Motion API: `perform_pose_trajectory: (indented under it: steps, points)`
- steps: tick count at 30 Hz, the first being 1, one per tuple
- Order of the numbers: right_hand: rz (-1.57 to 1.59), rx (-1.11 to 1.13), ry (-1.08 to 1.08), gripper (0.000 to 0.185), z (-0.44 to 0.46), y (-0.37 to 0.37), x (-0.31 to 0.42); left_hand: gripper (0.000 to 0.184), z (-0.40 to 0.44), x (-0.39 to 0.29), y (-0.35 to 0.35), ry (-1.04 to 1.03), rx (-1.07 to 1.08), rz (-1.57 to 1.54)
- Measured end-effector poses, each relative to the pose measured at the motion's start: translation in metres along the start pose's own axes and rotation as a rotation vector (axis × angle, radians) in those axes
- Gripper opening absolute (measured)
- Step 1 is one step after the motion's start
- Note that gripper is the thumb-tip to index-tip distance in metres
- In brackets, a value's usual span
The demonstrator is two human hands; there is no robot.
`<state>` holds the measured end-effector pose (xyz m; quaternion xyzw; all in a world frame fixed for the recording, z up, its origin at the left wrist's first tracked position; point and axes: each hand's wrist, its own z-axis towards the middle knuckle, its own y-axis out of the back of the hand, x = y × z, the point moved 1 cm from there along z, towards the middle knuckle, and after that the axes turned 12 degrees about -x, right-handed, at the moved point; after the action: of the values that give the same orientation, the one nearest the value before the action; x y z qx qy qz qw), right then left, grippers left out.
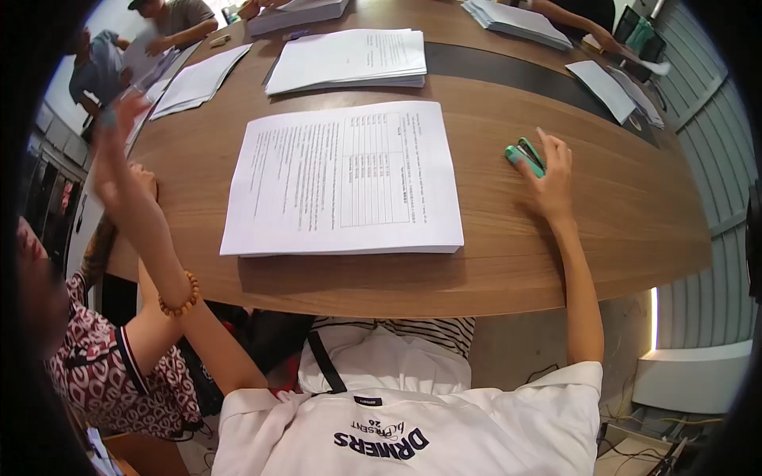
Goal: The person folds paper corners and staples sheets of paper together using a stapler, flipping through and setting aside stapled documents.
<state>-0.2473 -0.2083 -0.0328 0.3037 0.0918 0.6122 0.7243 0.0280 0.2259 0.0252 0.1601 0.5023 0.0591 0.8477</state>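
My right hand (553,176) rests over the table at the right, its thumb and fingers around a green stapler (527,157) that lies on the wood. My left hand (119,147) is raised at the far left, blurred by motion, with its fingers apart and nothing visible in it; a beaded bracelet (179,294) circles that wrist. Between my hands, a thick stack of printed sheets (309,178) sits near the table's front edge, touched by neither hand.
More paper stacks lie on the wooden table (508,270), behind (349,57) and at the back right (520,22). A person in a patterned shirt (87,349) sits close at my left, a hand (144,179) at the table edge. Other people are across the table.
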Motion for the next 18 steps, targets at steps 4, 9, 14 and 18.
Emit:
perform_pose_trajectory:
  steps: [4, 9, 14, 18]
  points:
    - [1.327, 0.272, -0.947, 0.061, -0.014, -0.024, 0.057, 0.056, -0.042, 0.066, 0.002, 0.437, -0.035, -0.256]
    - [1.344, 0.208, -1.085, 0.062, -0.021, -0.066, 0.099, 0.054, -0.05, 0.064, -0.028, 0.458, 0.054, -0.596]
    - [1.185, 0.429, -1.013, 0.058, -0.011, -0.033, 0.106, 0.054, -0.059, 0.031, -0.059, 0.474, 0.176, -0.381]
    - [0.985, 0.336, -0.938, 0.055, -0.019, -0.01, 0.065, 0.053, -0.075, -0.003, -0.105, 0.415, 0.14, -0.376]
